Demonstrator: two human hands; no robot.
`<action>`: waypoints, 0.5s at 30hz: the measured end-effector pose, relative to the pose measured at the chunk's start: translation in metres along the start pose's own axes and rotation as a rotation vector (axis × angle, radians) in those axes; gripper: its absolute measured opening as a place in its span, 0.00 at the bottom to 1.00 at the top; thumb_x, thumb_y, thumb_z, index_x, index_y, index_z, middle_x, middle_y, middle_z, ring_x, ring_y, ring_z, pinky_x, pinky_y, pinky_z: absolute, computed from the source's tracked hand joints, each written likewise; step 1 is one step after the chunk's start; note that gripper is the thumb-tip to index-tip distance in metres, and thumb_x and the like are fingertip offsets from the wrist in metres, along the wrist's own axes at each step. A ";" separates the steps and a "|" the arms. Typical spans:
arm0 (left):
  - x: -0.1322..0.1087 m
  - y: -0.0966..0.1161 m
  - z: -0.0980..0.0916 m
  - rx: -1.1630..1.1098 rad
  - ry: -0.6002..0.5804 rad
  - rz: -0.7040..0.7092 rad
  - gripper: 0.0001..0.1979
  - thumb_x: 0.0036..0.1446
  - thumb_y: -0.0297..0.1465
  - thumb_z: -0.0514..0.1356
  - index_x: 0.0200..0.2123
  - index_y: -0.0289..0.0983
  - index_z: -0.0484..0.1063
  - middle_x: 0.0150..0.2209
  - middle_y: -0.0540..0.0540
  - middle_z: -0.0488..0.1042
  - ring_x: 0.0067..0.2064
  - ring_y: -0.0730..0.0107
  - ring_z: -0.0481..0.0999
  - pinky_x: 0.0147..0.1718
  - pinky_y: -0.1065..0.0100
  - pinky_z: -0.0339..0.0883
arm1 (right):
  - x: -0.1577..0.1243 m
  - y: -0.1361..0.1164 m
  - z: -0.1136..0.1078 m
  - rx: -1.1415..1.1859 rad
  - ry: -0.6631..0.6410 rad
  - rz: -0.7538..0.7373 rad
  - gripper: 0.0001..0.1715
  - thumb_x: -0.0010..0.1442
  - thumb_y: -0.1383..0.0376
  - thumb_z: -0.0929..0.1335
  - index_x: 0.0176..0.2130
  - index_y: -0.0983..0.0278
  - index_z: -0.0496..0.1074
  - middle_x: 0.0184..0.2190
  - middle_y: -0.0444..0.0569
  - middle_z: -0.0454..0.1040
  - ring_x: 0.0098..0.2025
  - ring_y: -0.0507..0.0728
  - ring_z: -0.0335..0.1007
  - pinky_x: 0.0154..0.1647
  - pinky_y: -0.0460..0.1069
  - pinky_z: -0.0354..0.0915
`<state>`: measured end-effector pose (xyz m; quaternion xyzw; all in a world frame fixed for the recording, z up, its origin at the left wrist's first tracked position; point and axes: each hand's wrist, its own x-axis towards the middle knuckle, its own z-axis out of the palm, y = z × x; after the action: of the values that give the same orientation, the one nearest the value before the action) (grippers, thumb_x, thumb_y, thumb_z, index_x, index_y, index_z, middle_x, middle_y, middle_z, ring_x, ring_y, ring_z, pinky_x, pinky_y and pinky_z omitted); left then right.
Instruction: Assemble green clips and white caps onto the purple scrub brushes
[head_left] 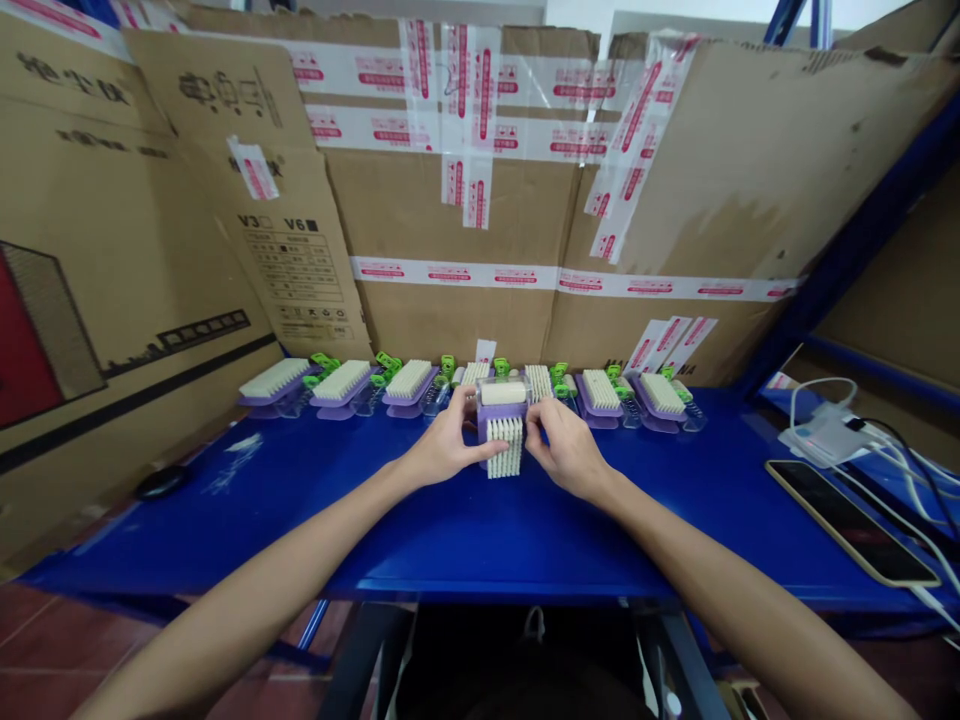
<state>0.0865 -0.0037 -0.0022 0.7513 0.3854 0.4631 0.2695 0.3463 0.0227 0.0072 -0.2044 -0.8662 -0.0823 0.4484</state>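
Holding the brush [504,411] over the front of the blue table [450,540]: left hand [442,442] clasps its left side, thumb across the bristles; right hand [568,448] is curled at its right edge, can't tell if gripping. Purple body, straight rows of off-white bristles low on the front, smooth cream block up top framed in clear plastic. Similar brushes [409,380] line the back.

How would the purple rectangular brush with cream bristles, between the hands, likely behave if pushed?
The purple brush is probably rigid and light, given its plastic look. Its cream bristles stand in straight rows, so seem fairly stiff. The boxy shape makes rolling unlikely.
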 end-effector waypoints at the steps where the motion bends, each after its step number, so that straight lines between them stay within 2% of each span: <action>1: 0.000 0.000 0.000 0.001 0.002 -0.002 0.41 0.62 0.52 0.78 0.64 0.41 0.60 0.61 0.33 0.84 0.58 0.42 0.88 0.55 0.45 0.83 | 0.000 0.000 0.000 0.000 -0.005 0.004 0.11 0.74 0.74 0.64 0.45 0.57 0.65 0.37 0.48 0.75 0.38 0.60 0.73 0.41 0.53 0.70; 8: -0.001 0.000 0.001 0.013 0.013 -0.025 0.41 0.62 0.52 0.78 0.63 0.41 0.60 0.57 0.34 0.85 0.55 0.43 0.89 0.53 0.46 0.83 | 0.000 -0.004 -0.004 -0.005 -0.047 0.020 0.11 0.73 0.73 0.64 0.45 0.56 0.62 0.37 0.47 0.74 0.37 0.59 0.74 0.39 0.52 0.70; 15: -0.001 0.000 0.001 0.020 0.029 -0.033 0.42 0.61 0.52 0.79 0.64 0.41 0.61 0.55 0.35 0.86 0.52 0.44 0.90 0.50 0.48 0.83 | 0.002 -0.004 -0.005 -0.013 -0.032 -0.002 0.12 0.73 0.74 0.63 0.45 0.56 0.61 0.36 0.45 0.72 0.35 0.58 0.72 0.37 0.51 0.68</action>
<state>0.0871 -0.0047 -0.0029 0.7407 0.4061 0.4656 0.2638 0.3476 0.0184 0.0124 -0.2078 -0.8729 -0.0852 0.4332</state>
